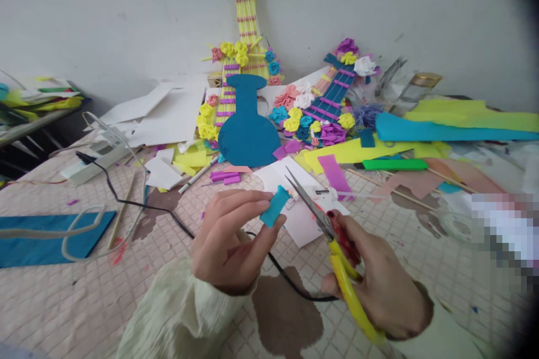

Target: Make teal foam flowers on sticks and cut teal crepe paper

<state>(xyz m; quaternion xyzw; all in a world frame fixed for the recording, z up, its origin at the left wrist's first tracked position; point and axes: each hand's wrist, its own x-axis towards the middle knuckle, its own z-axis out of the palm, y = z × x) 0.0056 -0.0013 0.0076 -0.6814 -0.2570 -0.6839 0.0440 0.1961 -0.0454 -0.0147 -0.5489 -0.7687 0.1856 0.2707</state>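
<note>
Between its thumb and fingertips my left hand (231,241) pinches a small folded piece of turquoise paper (274,206). Scissors with yellow and red handles (346,287) are in my right hand (381,283), their blades pointing up and left, slightly parted. The blade tips are just right of the turquoise piece and apart from it. Behind my hands a blue guitar-shaped cutout (249,134) stands upright. White paper (301,230) and a glue gun (322,193), partly hidden by the scissors, lie beyond the blades.
Decorated paper guitars (246,11) lean on the wall. Purple rolls (225,178), yellow strips (328,154) and a green cutter (394,165) lie on the table (138,291). At left are a power strip (99,160), a black cable (168,212) and blue paper (50,247).
</note>
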